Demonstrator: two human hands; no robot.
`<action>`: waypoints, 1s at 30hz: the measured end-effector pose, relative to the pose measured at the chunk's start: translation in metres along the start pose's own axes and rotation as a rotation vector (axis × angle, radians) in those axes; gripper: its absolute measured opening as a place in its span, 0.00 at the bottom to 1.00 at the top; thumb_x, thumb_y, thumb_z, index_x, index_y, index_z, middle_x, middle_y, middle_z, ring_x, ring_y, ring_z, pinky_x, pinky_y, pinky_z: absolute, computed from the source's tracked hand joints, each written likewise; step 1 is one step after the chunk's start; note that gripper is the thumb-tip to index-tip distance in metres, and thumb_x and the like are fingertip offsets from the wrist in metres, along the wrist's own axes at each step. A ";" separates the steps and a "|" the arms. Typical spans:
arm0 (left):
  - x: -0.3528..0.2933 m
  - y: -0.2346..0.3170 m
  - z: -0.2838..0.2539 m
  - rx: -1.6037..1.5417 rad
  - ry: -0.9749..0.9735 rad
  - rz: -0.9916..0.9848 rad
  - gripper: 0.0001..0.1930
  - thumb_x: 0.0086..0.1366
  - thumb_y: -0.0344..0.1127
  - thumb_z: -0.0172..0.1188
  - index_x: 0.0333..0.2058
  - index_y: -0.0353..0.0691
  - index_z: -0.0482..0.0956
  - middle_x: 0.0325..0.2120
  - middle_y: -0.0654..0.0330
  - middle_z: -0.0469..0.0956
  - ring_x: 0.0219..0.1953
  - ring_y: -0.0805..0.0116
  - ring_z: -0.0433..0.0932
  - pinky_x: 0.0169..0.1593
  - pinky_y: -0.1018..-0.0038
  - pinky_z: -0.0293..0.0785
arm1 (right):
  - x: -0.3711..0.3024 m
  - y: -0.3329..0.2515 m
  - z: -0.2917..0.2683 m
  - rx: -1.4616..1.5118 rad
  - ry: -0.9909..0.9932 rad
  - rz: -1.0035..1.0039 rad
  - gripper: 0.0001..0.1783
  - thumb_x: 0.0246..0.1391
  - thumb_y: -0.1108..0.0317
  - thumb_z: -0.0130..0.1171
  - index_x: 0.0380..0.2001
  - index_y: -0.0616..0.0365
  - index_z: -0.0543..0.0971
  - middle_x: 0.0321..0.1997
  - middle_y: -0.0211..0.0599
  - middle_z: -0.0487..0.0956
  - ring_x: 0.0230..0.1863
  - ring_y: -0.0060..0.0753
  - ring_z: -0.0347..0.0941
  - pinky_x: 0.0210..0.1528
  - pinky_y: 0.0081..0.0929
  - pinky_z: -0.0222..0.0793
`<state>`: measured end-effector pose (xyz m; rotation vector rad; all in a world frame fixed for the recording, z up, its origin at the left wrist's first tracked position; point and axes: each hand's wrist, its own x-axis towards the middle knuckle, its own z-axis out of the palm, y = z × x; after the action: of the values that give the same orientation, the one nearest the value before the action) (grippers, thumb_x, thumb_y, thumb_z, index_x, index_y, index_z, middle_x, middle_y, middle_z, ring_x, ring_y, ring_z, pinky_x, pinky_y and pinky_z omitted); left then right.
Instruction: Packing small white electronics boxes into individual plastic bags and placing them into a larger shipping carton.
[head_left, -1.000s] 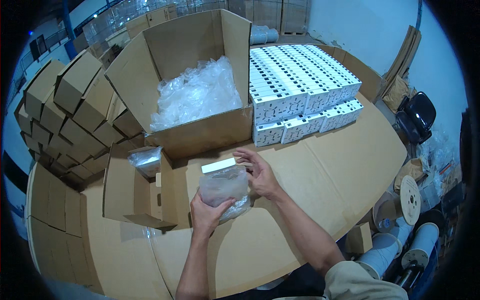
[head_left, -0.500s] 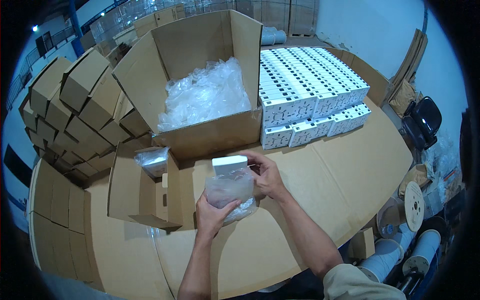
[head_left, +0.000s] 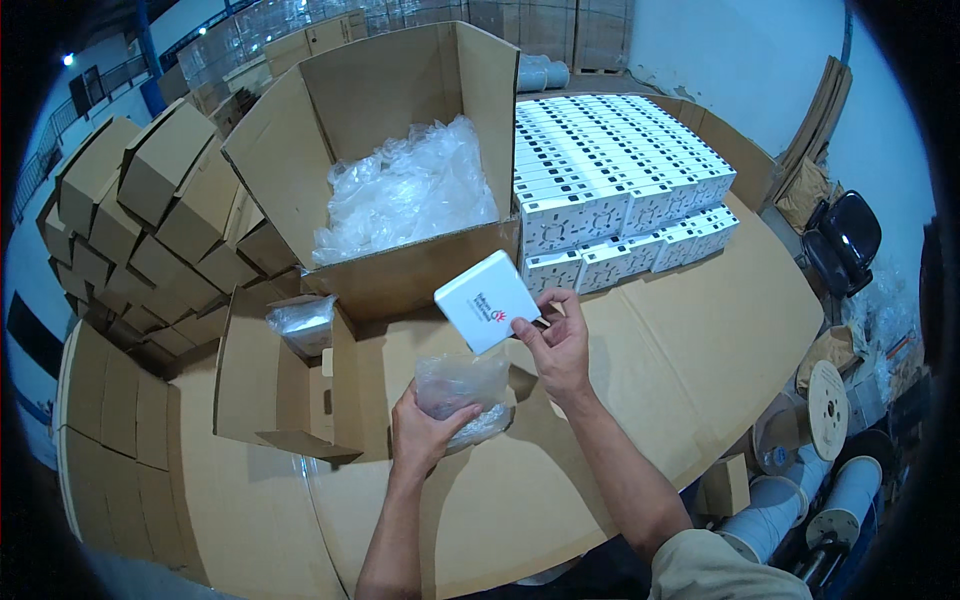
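Between the thumb and fingers of my right hand (head_left: 562,345) is a flat white square box (head_left: 488,300), tilted, with a small red mark and print on its face. My left hand (head_left: 425,430) grips a clear plastic bag (head_left: 462,390), its fingers wrapped round the crinkled film. The white box is clear of the bag, above and to the right of it. Left of my hands stands an open brown carton (head_left: 290,400) with a plastic-wrapped item (head_left: 303,322) inside.
A large open carton (head_left: 420,262) full of loose clear plastic bags (head_left: 410,185) stands behind my hands. At its right, white boxes (head_left: 620,180) are stacked in rows. Brown cartons (head_left: 165,200) pile up on the left. Cable spools (head_left: 828,412) and a black chair (head_left: 845,245) are at the right.
My right hand has pulled the white box up out of the plastic bag and turned its printed face into view. My left hand stays in nearly the same place with the bag.
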<state>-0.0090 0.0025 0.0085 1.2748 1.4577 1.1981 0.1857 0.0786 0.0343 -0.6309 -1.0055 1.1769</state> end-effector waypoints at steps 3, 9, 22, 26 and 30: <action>-0.001 0.008 0.002 -0.038 -0.003 -0.003 0.31 0.47 0.34 0.81 0.50 0.34 0.79 0.43 0.54 0.85 0.45 0.64 0.84 0.53 0.66 0.79 | 0.001 0.004 -0.005 -0.175 -0.102 -0.046 0.18 0.61 0.78 0.63 0.49 0.58 0.67 0.42 0.33 0.75 0.45 0.22 0.74 0.48 0.21 0.73; 0.000 0.003 -0.001 0.019 0.002 -0.021 0.31 0.46 0.34 0.82 0.49 0.34 0.79 0.42 0.54 0.85 0.45 0.64 0.84 0.52 0.66 0.79 | 0.003 0.005 -0.008 -0.128 -0.163 0.024 0.17 0.62 0.77 0.62 0.49 0.58 0.67 0.41 0.32 0.75 0.46 0.21 0.74 0.48 0.23 0.73; -0.001 0.004 0.002 -0.027 -0.008 0.032 0.30 0.47 0.33 0.81 0.48 0.34 0.79 0.41 0.53 0.85 0.45 0.64 0.83 0.52 0.65 0.78 | 0.002 0.012 -0.013 -0.115 -0.258 0.086 0.15 0.62 0.75 0.60 0.48 0.57 0.67 0.40 0.28 0.71 0.43 0.20 0.70 0.48 0.23 0.69; 0.000 0.000 0.000 0.010 -0.020 0.037 0.29 0.47 0.34 0.81 0.48 0.33 0.79 0.41 0.52 0.85 0.45 0.64 0.83 0.52 0.65 0.78 | 0.001 0.011 -0.010 -0.127 -0.269 0.125 0.17 0.60 0.72 0.63 0.47 0.55 0.68 0.39 0.27 0.71 0.43 0.20 0.69 0.49 0.25 0.66; -0.001 0.004 0.001 0.070 -0.002 0.033 0.29 0.47 0.34 0.81 0.48 0.34 0.79 0.41 0.52 0.85 0.45 0.64 0.84 0.51 0.65 0.78 | 0.002 0.013 -0.011 -0.070 -0.263 0.153 0.16 0.60 0.71 0.63 0.47 0.55 0.68 0.39 0.28 0.71 0.43 0.21 0.69 0.50 0.25 0.66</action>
<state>-0.0071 0.0015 0.0121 1.3522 1.4939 1.1758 0.1899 0.0852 0.0195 -0.6275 -1.2416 1.3894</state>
